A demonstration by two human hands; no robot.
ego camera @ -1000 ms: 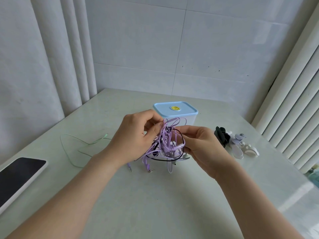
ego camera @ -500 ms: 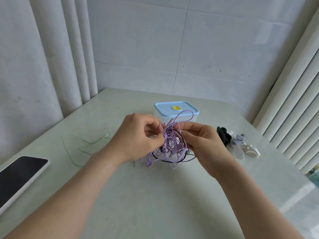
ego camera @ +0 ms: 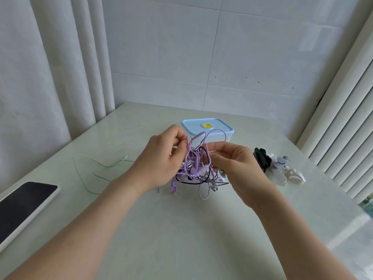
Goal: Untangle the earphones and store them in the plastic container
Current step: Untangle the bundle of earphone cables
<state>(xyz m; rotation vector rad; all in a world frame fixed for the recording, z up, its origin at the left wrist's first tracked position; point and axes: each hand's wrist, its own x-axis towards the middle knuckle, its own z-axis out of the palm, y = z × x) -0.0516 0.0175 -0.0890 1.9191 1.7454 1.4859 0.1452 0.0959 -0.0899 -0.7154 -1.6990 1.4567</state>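
I judge the job to be in its early part. The tangle of earphones (ego camera: 198, 166), purple cords with black ones wound through, is one knotted bunch at the centre of the frame, raised above the table (ego camera: 181, 239). Its lowest loops hang down towards the surface, and I cannot tell whether they touch it. One green cord (ego camera: 88, 172) lies by itself at centre left, well apart from the bunch, so I take it as freed but not yet put away. The plastic container (ego camera: 227, 138) stands just behind the bunch with its blue lid (ego camera: 207, 128) on. The lid has to come off before anything goes in, and I see nothing stored.

My left hand (ego camera: 159, 164) has its fingers curled, with thumb and fingertips pinching purple strands on the upper left side of the bunch. My right hand (ego camera: 240, 168) pinches a strand between thumb and forefinger on the upper right side, the other fingers loosely bent. Both hands are on the cords with the knot between them, and neither touches the container.
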